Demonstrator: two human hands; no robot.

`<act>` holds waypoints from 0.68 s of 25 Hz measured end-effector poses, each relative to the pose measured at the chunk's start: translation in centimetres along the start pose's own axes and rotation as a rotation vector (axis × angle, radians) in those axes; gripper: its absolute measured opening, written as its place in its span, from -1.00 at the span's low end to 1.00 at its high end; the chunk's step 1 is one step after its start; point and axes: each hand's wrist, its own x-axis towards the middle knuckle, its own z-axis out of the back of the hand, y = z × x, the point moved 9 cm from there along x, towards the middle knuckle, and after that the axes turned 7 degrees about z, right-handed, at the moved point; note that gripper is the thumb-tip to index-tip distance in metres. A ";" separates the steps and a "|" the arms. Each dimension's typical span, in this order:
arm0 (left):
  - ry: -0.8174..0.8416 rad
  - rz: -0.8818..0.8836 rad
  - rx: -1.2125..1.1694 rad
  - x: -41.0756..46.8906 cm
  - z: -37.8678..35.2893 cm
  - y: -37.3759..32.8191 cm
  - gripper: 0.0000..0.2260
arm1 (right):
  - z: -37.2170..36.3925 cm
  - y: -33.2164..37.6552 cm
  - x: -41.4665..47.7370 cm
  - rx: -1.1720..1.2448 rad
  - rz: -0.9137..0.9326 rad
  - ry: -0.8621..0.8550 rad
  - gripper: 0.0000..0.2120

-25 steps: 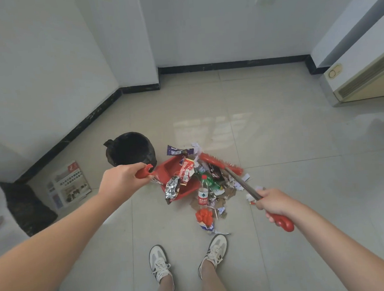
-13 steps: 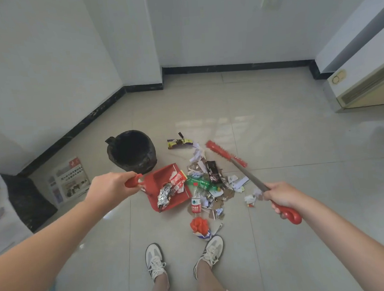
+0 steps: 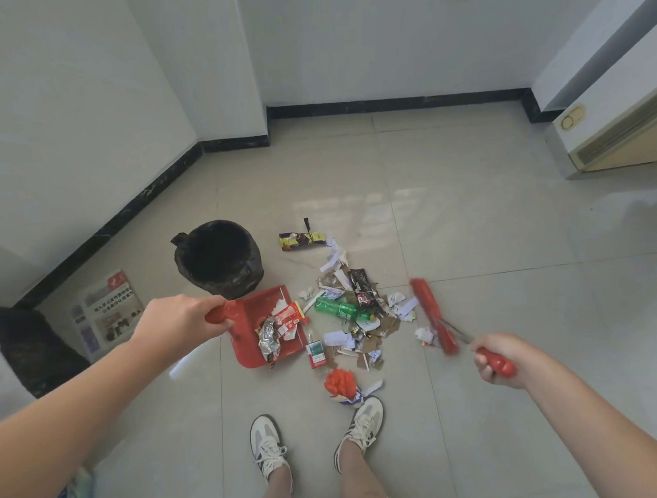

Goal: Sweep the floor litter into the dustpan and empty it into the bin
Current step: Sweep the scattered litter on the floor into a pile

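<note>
My left hand [image 3: 176, 321] grips the handle of a red dustpan [image 3: 248, 344] resting on the floor; foil and red wrappers lie in it. Right of the pan spreads a litter pile [image 3: 357, 317]: a green bottle, paper scraps, cardboard bits and wrappers. My right hand [image 3: 498, 357] holds the red handle of a broom, whose red brush head [image 3: 432, 315] sits at the pile's right edge. A bin [image 3: 219, 260] lined with a black bag stands just behind the dustpan. A purple wrapper [image 3: 301, 240] lies apart, right of the bin.
A red crumpled wrapper [image 3: 340, 382] lies near my right shoe [image 3: 360, 425]; my left shoe [image 3: 267, 445] is beside it. A newspaper [image 3: 108, 313] and a black bag [image 3: 26, 347] lie at the left wall. A white unit [image 3: 621, 123] stands at the right.
The broom head has swung from behind the pile to its right side. The dustpan has shifted slightly left and down, away from the pile, still holding the wrappers.
</note>
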 end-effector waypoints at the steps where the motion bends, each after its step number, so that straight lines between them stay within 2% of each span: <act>1: 0.006 -0.019 0.012 0.6 -0.2 -0.5 -0.86 | -1.2 -0.3 0.1 0.086 -0.013 0.015 -0.77; 4: -0.033 -0.134 0.036 2.7 -0.1 -2.5 -0.72 | -4.5 -0.5 0.4 0.116 -0.001 0.037 -0.77; 8: -0.069 -0.210 0.069 5.3 0.2 -3.8 -0.79 | -8.6 -0.5 0.3 -0.119 0.029 0.053 -0.93; 11: -0.059 -0.254 0.082 6.1 -0.2 -4.5 -0.79 | -12.2 -0.7 -1.8 -0.295 0.061 0.149 -0.77; 17: -0.037 -0.230 0.067 6.7 -0.7 -3.3 -0.81 | -19.1 -0.5 -5.3 -0.434 0.185 0.341 -0.67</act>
